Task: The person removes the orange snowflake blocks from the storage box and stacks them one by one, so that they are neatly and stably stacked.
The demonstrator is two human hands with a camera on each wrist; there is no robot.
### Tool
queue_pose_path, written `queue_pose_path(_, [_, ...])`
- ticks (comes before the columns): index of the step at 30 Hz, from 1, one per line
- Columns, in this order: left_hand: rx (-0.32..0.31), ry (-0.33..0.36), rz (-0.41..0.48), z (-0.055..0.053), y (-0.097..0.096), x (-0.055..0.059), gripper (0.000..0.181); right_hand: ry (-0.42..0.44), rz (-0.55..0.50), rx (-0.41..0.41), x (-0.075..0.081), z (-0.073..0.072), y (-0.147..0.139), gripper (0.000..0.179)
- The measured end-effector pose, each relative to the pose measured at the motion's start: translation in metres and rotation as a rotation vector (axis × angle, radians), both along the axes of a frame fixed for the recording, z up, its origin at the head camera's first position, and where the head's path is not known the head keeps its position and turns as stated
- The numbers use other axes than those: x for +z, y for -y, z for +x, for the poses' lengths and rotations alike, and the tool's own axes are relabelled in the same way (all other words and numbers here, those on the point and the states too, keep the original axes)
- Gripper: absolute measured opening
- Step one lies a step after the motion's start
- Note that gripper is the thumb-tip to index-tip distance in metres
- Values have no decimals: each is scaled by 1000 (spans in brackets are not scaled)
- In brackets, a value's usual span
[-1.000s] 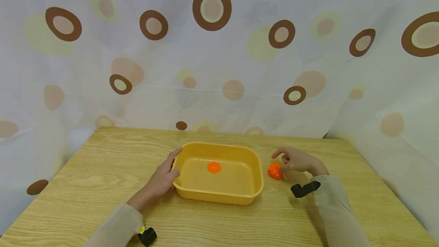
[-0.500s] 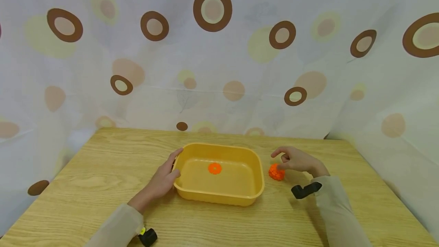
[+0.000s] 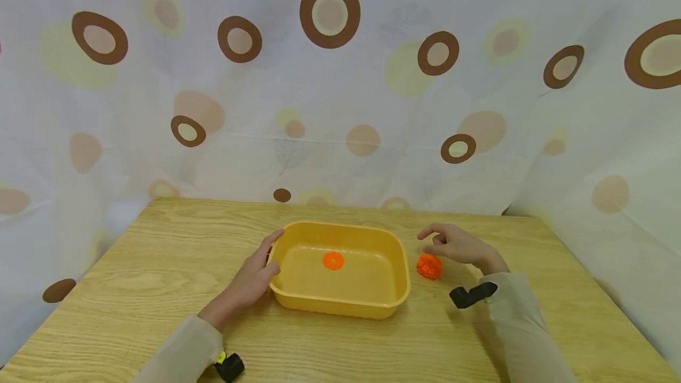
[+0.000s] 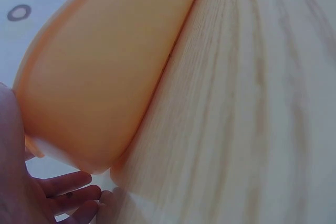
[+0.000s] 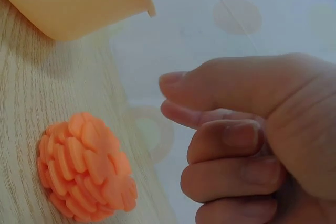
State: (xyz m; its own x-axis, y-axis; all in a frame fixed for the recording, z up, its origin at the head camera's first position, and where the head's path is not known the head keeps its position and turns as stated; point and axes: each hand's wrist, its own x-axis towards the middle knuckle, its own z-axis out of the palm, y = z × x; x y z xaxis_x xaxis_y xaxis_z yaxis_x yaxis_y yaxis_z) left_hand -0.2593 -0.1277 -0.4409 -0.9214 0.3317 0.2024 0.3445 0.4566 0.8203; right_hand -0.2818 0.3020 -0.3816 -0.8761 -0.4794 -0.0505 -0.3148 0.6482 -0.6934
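Note:
My left hand point(image 3: 252, 279) grips the left end of a yellow plastic basin point(image 3: 340, 304), thumb over the rim. In the left wrist view, several fingers point(image 4: 73, 198) lie below the basin's outer wall point(image 4: 110, 77). An orange flower-shaped disc point(image 3: 333, 260) with a small centre hole lies flat on the basin floor. Right of the basin, a stack of similar orange discs point(image 5: 86, 166) stands on the table. My right hand point(image 3: 461, 246) hovers just beyond the stack, thumb and index finger extended with nothing between them, the other fingers curled in.
The wooden table point(image 3: 340, 350) carries the basin and the stack, with a narrow strip of wood between them. A patterned curtain point(image 3: 340, 93) hangs behind the table and along its sides. A black wrist camera point(image 3: 472, 295) sits below the right wrist.
My right hand has lifted slightly off the orange stack and shifted a little left; its thumb overlapped the stack before. The left hand and basin stay put.

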Motion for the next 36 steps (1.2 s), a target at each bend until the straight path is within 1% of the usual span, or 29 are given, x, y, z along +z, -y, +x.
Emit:
queue_pose_path(5, [-1, -1, -4, 1, 1, -1, 66, -39, -27, -3, -2, -1, 5, 34])
queue_pose_path(7, [-2, -1, -3, 1, 1, -1, 66, -83, -54, 10, -4, -1, 7, 33])
queue_pose_path(10, [3, -3, 4, 1, 2, -2, 65, -118, -96, 10, -4, -2, 10, 32])
queue_pose_path(13, [2, -4, 5, 0, 2, -2, 65, -121, -116, -17, -2, -3, 14, 28])
queue_pose_path(14, [2, -5, 2, 0, 2, -2, 65, -106, -118, -37, 0, -3, 16, 28])
queue_pose_path(17, [1, -1, 5, 0, 2, -2, 66, -112, -129, -48, 2, -4, 21, 26])
queue_pose_path(22, [3, -1, 13, 0, 2, -1, 66, -123, -157, -24, 4, -4, 30, 24])
queue_pose_path(29, [-4, 20, 18, 0, 2, -1, 66, -134, -146, -1, 4, -7, 42, 23])
queue_pose_path(32, [-6, 8, 17, -1, 3, -1, 66, -136, -154, 12, 5, -9, 46, 22])
queue_pose_path(36, [-9, -1, 13, -2, 3, 0, 67, -133, -150, 10, 8, -10, 52, 23])
